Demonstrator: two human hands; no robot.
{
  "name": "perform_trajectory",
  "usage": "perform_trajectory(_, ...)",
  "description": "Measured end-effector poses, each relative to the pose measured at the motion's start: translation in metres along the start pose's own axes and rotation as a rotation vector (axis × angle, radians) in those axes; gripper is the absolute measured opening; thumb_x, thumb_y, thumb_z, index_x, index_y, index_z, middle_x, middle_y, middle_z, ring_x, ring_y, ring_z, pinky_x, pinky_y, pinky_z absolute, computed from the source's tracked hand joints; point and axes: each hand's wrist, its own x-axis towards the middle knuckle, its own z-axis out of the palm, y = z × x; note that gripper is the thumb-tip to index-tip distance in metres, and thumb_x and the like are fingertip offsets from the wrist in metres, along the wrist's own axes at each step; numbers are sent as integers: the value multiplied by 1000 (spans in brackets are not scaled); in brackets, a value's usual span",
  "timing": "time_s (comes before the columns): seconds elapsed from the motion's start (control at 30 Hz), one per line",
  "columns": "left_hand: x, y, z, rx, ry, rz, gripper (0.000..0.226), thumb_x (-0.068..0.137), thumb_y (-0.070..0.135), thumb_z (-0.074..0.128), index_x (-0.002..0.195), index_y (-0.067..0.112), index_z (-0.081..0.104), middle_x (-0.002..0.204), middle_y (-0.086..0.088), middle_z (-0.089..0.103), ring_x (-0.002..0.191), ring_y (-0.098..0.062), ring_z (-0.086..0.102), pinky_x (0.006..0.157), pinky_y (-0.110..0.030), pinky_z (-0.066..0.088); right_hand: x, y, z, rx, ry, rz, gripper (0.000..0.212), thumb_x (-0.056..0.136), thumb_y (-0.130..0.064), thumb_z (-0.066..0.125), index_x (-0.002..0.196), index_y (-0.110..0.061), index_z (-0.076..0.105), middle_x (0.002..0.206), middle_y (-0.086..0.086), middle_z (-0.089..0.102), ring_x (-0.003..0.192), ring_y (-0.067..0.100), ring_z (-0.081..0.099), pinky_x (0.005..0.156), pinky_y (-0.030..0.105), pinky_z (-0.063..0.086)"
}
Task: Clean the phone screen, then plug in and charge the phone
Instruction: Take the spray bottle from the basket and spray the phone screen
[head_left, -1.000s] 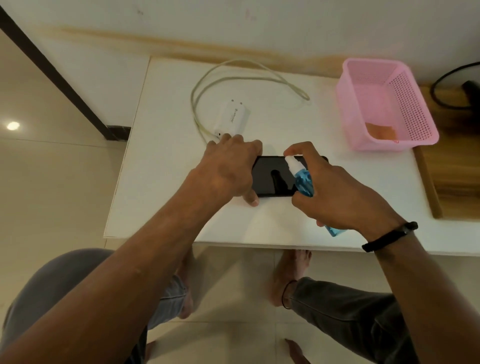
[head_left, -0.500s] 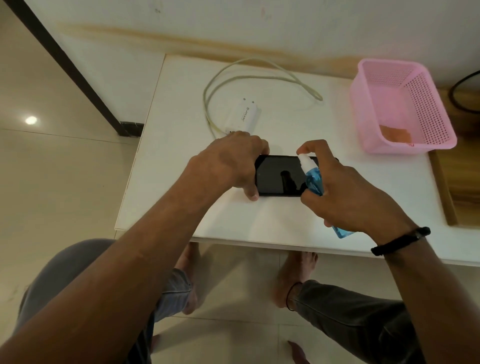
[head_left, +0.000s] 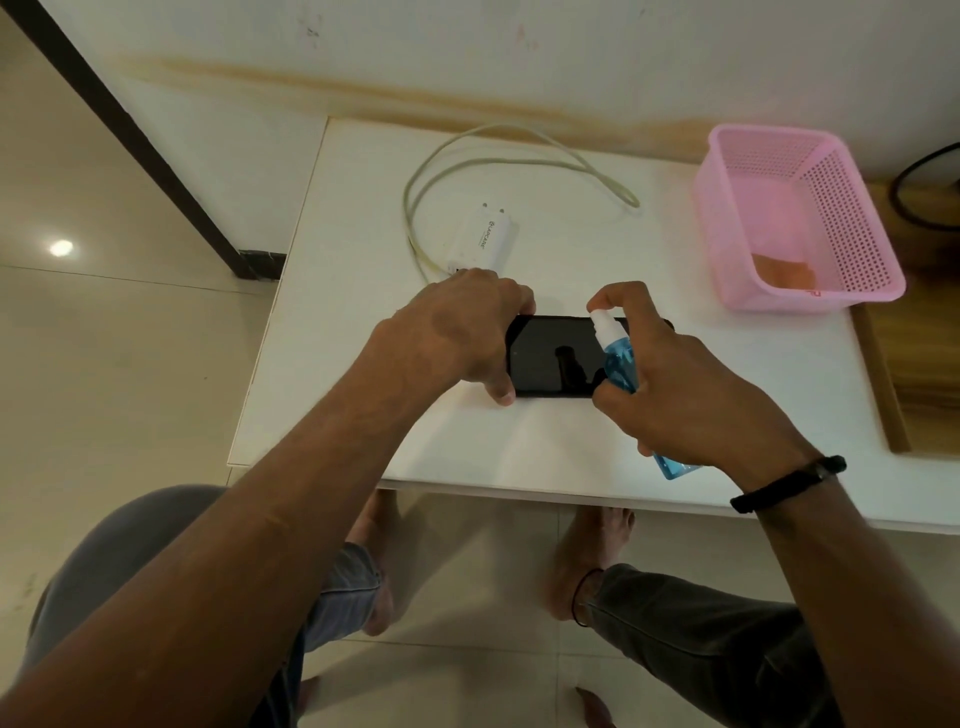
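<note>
Black phone (head_left: 556, 358) (one), two hands

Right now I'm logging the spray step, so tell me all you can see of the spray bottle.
The spray bottle is small, with a clear body of blue liquid and a white pump head. It looks plastic. The right hand grips it, index finger on top of the pump, tilted with the nozzle over the right part of the dark phone screen. Its base pokes out below the palm, near the table's front edge. No mist is visible.
</note>
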Motion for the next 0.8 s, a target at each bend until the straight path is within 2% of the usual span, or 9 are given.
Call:
perform_trajectory(0.23, 0, 0, 1, 15, 12, 9, 87, 59, 40, 95, 136, 26, 55, 97, 6, 51, 102, -21, 57, 86, -41, 54, 1, -2, 3, 2, -9, 10, 57, 95, -20, 63, 134, -37, 25, 86, -1, 55, 57, 19, 64, 57, 32, 59)
perform_trajectory(0.33, 0, 0, 1, 19, 13, 12, 87, 60, 40, 95, 135, 26, 54, 96, 6, 50, 104, -22, 57, 85, -40, 53, 2, -1, 3, 1, -5, 12, 56, 95, -20, 62, 133, -37, 24, 87, -1, 55, 54, 19, 65, 52, 26, 56)
perform_trajectory(0.5, 0, 0, 1, 15, 7, 13, 86, 60, 40, 95, 135, 26, 55, 101, 5, 51, 108, -23, 56, 87, -41, 53, 2, 0, 2, -2, 5, 12, 57, 96, -19, 62, 135, -35, 25, 85, -6, 53, 55, 18, 64, 53, 24, 55)
perform_trajectory(0.67, 0, 0, 1, 8, 10, 14, 83, 60, 39, 95, 132, 26, 56, 92, 7, 47, 103, -22, 56, 82, -38, 51, 2, -1, 4, -2, -5, 12, 55, 96, -21, 62, 133, -38, 25, 86, 1, 58, 53, 22, 67, 55, 32, 61)
perform_trajectory(0.8, 0, 0, 1, 10, 11, 12, 83, 60, 39, 95, 132, 26, 57, 85, 10, 44, 100, -21, 55, 81, -38, 51, 2, 0, 3, -1, -4, 18, 55, 96, -21, 62, 133, -37, 25, 86, 1, 57, 53, 21, 66, 54, 29, 60)
